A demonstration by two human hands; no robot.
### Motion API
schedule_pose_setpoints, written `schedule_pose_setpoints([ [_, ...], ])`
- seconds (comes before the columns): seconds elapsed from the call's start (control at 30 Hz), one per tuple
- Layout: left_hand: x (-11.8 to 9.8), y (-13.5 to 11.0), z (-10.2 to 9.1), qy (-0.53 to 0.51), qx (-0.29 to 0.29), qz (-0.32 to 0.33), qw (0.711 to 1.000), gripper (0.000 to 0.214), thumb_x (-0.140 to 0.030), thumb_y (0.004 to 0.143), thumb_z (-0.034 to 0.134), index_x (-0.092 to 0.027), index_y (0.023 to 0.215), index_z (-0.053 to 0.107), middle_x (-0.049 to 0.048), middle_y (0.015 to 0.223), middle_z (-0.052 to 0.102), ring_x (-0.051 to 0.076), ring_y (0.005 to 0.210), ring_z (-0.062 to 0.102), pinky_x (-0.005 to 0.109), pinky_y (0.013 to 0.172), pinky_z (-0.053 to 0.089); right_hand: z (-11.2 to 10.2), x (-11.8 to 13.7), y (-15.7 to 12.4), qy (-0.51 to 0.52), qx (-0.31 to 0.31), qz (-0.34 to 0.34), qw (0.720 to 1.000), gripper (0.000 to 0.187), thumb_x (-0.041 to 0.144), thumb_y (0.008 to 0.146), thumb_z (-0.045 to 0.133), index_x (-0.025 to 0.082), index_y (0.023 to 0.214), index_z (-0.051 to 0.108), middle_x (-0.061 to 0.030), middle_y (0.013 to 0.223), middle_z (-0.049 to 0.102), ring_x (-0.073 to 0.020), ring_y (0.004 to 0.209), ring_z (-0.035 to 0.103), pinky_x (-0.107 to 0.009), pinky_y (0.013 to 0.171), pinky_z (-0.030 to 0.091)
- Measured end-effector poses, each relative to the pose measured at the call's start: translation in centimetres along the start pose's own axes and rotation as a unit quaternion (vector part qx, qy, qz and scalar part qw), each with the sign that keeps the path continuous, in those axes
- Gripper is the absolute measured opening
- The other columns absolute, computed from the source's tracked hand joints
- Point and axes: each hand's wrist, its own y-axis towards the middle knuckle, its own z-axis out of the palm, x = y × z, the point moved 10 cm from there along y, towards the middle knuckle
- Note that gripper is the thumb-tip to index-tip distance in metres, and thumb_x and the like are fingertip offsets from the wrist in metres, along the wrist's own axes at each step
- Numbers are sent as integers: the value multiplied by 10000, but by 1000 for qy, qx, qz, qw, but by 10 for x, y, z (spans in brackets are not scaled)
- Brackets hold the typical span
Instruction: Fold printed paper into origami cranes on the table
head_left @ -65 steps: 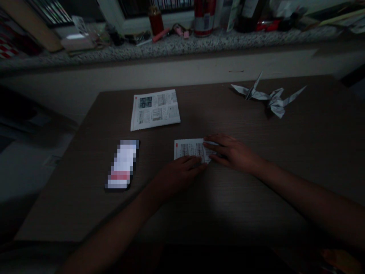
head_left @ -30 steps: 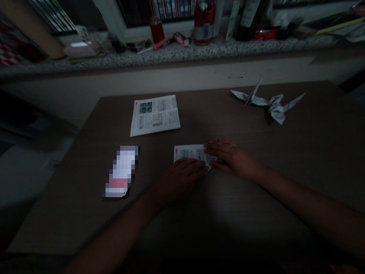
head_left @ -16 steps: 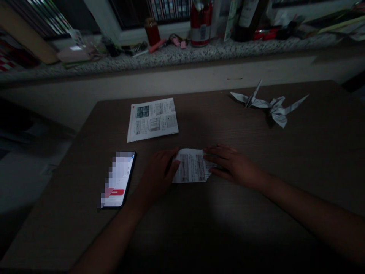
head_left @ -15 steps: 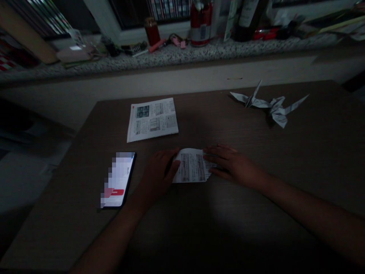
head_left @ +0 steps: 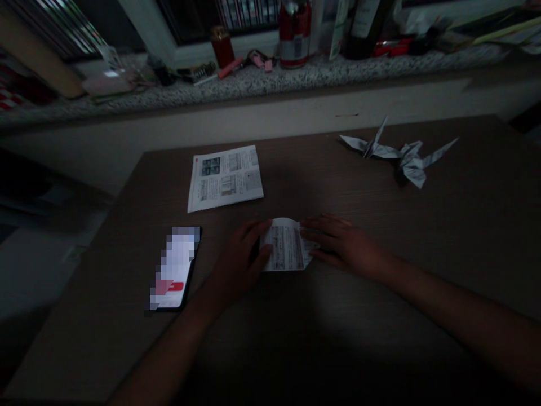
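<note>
A small folded sheet of printed paper (head_left: 284,245) lies on the table between my hands, its far side bulging upward. My left hand (head_left: 245,254) has hold of the paper's left edge, with the thumb on the near part and the fingers at the far corner. My right hand (head_left: 344,242) rests with its fingers stretched flat over the paper's right end, pressing it to the table. The layers under the fingers are hidden.
A larger printed sheet (head_left: 226,179) lies behind on the left, and a lit phone (head_left: 175,270) beside my left forearm. Two folded paper cranes (head_left: 374,148) stand at the back right of the table (head_left: 296,338). Bottles and small things crowd the stone windowsill (head_left: 253,84).
My left hand has moved slightly right, carrying the paper's left edge toward my right hand, so less of the printed face shows. My right hand stays in place.
</note>
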Motion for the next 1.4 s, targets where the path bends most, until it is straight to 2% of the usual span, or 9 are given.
schedule_pose_setpoints([
  [0.07,1,-1,-3,51,-7,17,999,477,-270,1012,557,-204,1477,474,145,1528,474,308,1424,464,556,1157,448,0,0,0,1,1,0,1000,417,295,984,637,216,1393,633,-150,1462,621,-324,1355,581,-584,1130,468],
  [0.17,-16,-4,1,116,5,103,988,478,-141,997,514,-224,1468,494,125,1615,400,313,1509,360,619,1236,313,0,0,0,-2,1,2,1000,408,288,980,642,219,1382,643,-152,1451,630,-328,1343,592,-587,1124,474],
  [0.23,-31,-8,12,119,45,148,981,487,-117,1016,481,-243,1487,483,90,1633,400,273,1535,327,564,1260,307,1,0,0,-6,2,4,1000,411,294,983,642,218,1387,638,-150,1455,627,-325,1351,585,-580,1128,473],
  [0.3,-44,-13,26,101,92,173,975,491,-204,1029,539,-245,1513,463,90,1621,429,266,1519,361,525,1236,370,2,0,-1,-12,2,1,1000,414,307,992,631,198,1391,630,-158,1460,622,-324,1359,579,-574,1137,467],
  [0.37,-50,-14,36,96,116,168,974,494,-298,1023,591,-242,1502,485,101,1579,488,280,1484,421,531,1214,402,2,1,-1,-19,2,-4,1000,416,319,1000,620,181,1392,623,-167,1460,619,-323,1360,580,-572,1145,459],
  [0.47,-52,-15,43,97,124,163,974,501,-347,1019,603,-241,1499,502,121,1553,516,301,1458,459,560,1197,412,2,2,-1,-25,4,-9,1000,411,331,1006,610,180,1389,622,-168,1462,618,-321,1359,582,-573,1151,455],
  [0.97,-49,-16,49,113,107,181,971,463,-356,1028,585,-223,1470,544,143,1519,544,328,1436,486,573,1186,417,2,0,-2,-13,5,-11,1000,419,315,996,629,177,1391,626,-152,1470,616,-318,1364,576,-572,1155,451],
  [1.13,-49,-21,47,107,130,215,962,431,-356,1031,589,-310,1459,561,129,1615,431,358,1502,394,616,1179,402,2,-1,-2,-20,9,-10,1000,413,321,1004,618,188,1395,623,-144,1475,613,-311,1372,570,-571,1156,446],
  [1.4,-49,-24,47,102,143,229,958,447,-376,1030,588,-339,1473,545,125,1667,335,383,1529,336,640,1189,366,0,0,-1,-20,1,-13,1000,402,301,999,622,159,1374,642,-166,1460,621,-323,1355,584,-566,1142,461],
])
